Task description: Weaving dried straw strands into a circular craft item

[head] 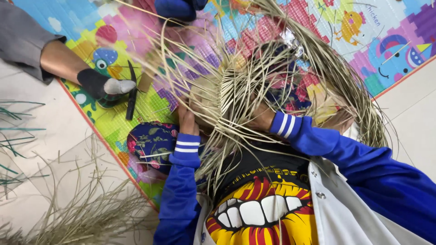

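Note:
A half-woven piece of pale straw (229, 90) sits in front of me, with long loose strands (345, 86) fanning out over a colourful play mat (136, 41). My left hand (187, 119) grips the woven part from the left side. My right hand (263, 119) is buried among the strands on the right, fingers mostly hidden, holding the weave. Both arms wear blue sleeves with white stripes.
Another person's leg in a grey trouser and dark sock (102, 86) lies on the mat at left. A dark knife (131, 93) rests beside that foot. A floral cushion (152, 140) lies by my left arm. Loose straw (86, 213) and green strands (13, 136) lie on the tiled floor.

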